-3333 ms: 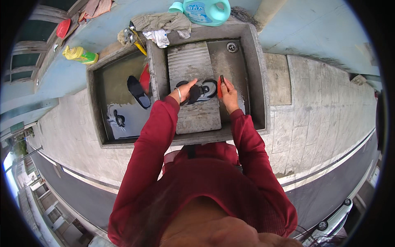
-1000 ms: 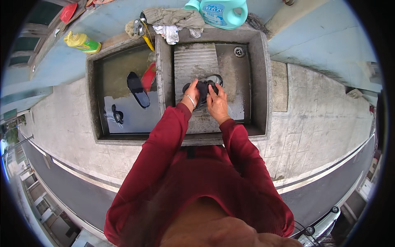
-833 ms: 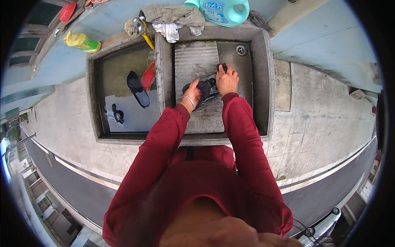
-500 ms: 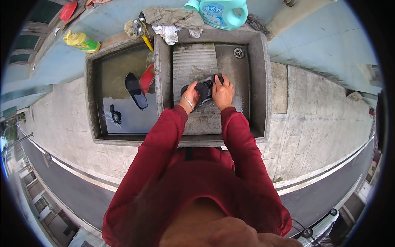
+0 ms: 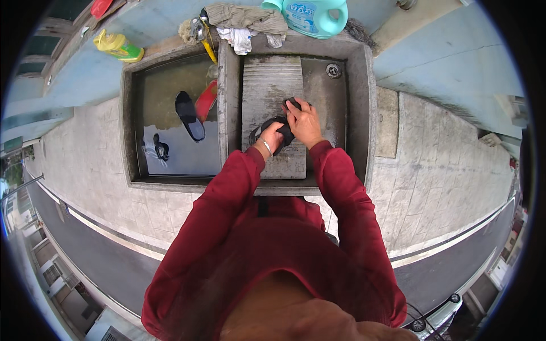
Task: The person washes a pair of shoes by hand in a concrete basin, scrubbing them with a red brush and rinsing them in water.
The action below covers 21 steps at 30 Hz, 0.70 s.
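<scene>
My left hand is closed around a black shoe, pressing it against the ribbed stone washboard in the right basin. Parts of the shoe are covered by my fingers. Just beyond, my right hand has bent fingers closed over a small dark piece. Whether that piece belongs to the shoe or is separate, I cannot tell. In the water of the left basin float a dark slipper, a red item partly against the divider, and a small black strapped thing.
A metal drain sits at the right basin's far corner. Along the back ledge are a turquoise jug, a grey cloth, a white rag and a yellow-handled tool. A yellow-green bottle stands at the left.
The shoe is turned and its grey part is now less visible. My right hand's fingers have shifted to the left and curl more over the dark piece. The view has also shifted slightly.
</scene>
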### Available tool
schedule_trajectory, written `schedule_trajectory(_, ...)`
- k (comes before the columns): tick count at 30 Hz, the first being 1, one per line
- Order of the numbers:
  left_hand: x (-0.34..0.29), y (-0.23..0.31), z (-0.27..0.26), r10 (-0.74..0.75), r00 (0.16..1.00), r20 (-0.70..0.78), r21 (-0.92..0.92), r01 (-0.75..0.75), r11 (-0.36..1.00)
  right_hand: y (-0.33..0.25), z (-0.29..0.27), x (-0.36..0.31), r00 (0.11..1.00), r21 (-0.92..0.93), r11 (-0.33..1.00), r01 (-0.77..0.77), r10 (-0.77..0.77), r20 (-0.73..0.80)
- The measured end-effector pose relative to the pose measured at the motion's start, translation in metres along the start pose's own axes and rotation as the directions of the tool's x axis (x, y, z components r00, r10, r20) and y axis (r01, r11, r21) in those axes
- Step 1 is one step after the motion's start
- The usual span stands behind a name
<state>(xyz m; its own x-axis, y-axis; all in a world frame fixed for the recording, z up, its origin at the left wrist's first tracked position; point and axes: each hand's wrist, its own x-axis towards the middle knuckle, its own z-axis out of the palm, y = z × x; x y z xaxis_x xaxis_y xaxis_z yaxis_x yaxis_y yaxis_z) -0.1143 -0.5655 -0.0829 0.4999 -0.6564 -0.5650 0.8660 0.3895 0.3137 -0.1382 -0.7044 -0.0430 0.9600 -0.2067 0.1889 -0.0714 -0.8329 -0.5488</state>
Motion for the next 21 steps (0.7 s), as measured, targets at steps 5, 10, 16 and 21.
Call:
schedule_trajectory(5, 0.009, 0.009, -0.008, 0.005, 0.997, -0.075, 0.033, -0.003, 0.999, -0.006, 0.0, 0.027, 0.98, 0.081, 0.983, -0.166, 0.156, 0.121)
schedule_trajectory(10, -0.005, 0.015, 0.003, 0.058, 0.998, -0.028, -0.074, -0.06, 0.995, -0.025, -0.011, -0.03, 0.982, 0.54, 0.829, -0.145, 0.054, 0.181)
schedule_trajectory(16, 0.0, 0.022, 0.002, 0.037, 0.997, -0.061, 0.082, -0.032, 0.996, -0.027, 0.025, 0.029, 0.993, -0.085, 0.99, -0.114, 0.114, -0.004)
schedule_trajectory(21, -0.005, 0.019, 0.01, 0.114, 0.993, 0.014, -0.008, -0.113, 0.994, -0.02, 0.003, -0.005, 0.992, 0.317, 0.942, -0.108, 0.081, 0.096)
